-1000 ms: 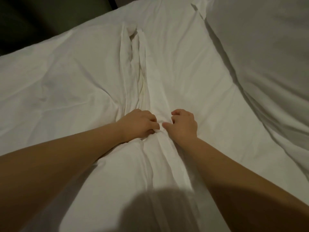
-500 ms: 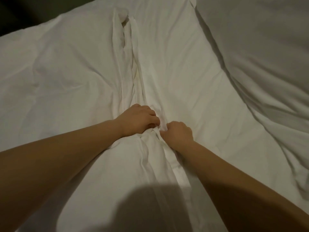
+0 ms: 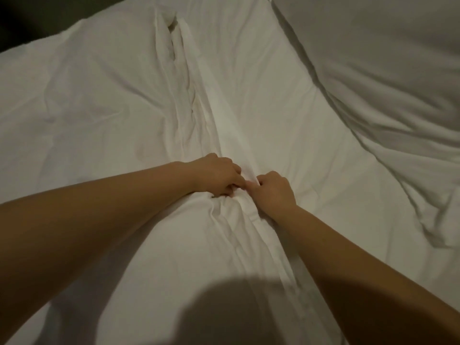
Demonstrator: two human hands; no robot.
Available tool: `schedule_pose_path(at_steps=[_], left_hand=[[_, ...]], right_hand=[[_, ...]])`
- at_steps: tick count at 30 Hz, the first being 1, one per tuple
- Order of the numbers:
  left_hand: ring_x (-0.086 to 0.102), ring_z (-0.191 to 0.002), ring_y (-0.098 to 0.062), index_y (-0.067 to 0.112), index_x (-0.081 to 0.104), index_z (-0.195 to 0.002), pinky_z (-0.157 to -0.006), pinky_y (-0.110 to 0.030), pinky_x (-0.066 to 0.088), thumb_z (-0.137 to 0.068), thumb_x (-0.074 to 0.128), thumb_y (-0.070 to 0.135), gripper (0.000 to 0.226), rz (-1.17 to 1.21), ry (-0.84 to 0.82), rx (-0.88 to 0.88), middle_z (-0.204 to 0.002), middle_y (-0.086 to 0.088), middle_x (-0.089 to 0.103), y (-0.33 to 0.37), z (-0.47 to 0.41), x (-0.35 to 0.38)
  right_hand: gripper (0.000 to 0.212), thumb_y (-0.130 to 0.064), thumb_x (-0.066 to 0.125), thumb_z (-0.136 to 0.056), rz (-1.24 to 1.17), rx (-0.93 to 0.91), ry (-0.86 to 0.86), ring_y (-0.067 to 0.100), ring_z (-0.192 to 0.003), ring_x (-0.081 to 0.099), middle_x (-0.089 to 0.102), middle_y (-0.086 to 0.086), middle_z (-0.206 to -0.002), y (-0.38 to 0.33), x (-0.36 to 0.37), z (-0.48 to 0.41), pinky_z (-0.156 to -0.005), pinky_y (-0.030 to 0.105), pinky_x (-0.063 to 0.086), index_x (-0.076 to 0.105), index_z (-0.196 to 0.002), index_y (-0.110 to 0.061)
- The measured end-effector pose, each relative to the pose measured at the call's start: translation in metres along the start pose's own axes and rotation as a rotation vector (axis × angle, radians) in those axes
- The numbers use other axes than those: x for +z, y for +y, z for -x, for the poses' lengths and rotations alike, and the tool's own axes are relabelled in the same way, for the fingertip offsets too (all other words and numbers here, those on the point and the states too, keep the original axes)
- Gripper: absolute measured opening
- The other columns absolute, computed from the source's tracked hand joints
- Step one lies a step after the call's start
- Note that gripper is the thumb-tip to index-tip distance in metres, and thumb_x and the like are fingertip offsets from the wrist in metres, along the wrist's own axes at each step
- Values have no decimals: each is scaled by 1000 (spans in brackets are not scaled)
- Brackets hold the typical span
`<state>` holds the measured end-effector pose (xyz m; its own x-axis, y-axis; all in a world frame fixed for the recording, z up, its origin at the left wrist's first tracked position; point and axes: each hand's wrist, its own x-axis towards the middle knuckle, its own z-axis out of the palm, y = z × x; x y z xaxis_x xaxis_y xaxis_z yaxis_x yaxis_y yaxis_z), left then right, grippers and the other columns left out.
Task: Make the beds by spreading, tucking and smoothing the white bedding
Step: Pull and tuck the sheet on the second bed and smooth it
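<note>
Left hand [image 3: 216,176] and right hand [image 3: 272,190], fingers curled, each gripping the central fold [image 3: 224,120] of the white bedding [image 3: 273,95] spread over the bed. Over the last second the hands have closed together, bunching the cloth between them; smoothing is judged unfinished. No container is visible.

The room is dim, under low, warm light. The bed [image 3: 104,100] fills nearly the whole view. Beyond its far edge, a dark band [image 3: 29,18] crosses the top left corner, too dark to tell whether it is wall or floor. A soft rounded shadow [image 3: 231,310] lies at the bottom centre.
</note>
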<state>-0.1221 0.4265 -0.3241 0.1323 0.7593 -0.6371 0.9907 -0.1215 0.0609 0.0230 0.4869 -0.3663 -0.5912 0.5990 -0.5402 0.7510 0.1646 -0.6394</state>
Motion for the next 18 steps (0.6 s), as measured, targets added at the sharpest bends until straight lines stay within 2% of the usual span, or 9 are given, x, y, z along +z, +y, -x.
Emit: schedule_pose_path(at_steps=[3, 5, 9, 13, 16, 18], left_hand=[[51, -107, -15, 28, 56, -126, -75, -26, 35, -98, 44, 27, 30, 54, 103, 26, -114, 6, 60, 9, 2, 4], [53, -103, -16, 24, 59, -121, -80, -29, 41, -98, 45, 24, 27, 126, 160, 32, -109, 5, 62, 13, 6, 3], [53, -102, -13, 25, 61, -119, -87, -31, 43, -97, 49, 26, 25, 186, 131, 55, -109, 7, 62, 18, 9, -3], [52, -109, -11, 26, 61, -123, -89, -25, 38, -95, 52, 30, 29, 142, 34, 93, -116, 8, 62, 29, 1, -4], [53, -108, -13, 24, 63, -121, -84, -21, 33, -96, 51, 25, 28, 154, 89, 101, -114, 7, 64, 36, 2, -3], [55, -104, -15, 20, 67, -116, -81, -20, 33, -94, 54, 22, 25, 231, 152, 73, -110, 4, 65, 36, 7, -4]], right_hand=[[44, -47, 49, -92, 141, 8, -213, 14, -58, 47, 49, -2, -62, 4, -7, 24, -56, 27, 38, 44, -60, -17], [43, -40, 54, -92, 153, 57, -243, 12, -54, 44, 46, -3, -58, 12, -16, 33, -54, 24, 35, 41, -58, -17], [48, -38, 60, -89, -10, 108, -70, 13, -48, 37, 40, -1, -52, 20, -15, 44, -49, 24, 29, 38, -55, -14], [32, -36, 57, -89, -109, 80, -149, 10, -56, 44, 52, -1, -66, 32, 1, 68, -53, 21, 34, 55, -71, -10], [33, -34, 65, -84, -175, 107, -45, 13, -58, 42, 48, 1, -64, 47, -1, 78, -53, 23, 31, 52, -70, -7], [22, -31, 64, -85, -260, 110, 33, 13, -68, 49, 54, -3, -72, 51, 2, 85, -55, 20, 33, 59, -81, -10]])
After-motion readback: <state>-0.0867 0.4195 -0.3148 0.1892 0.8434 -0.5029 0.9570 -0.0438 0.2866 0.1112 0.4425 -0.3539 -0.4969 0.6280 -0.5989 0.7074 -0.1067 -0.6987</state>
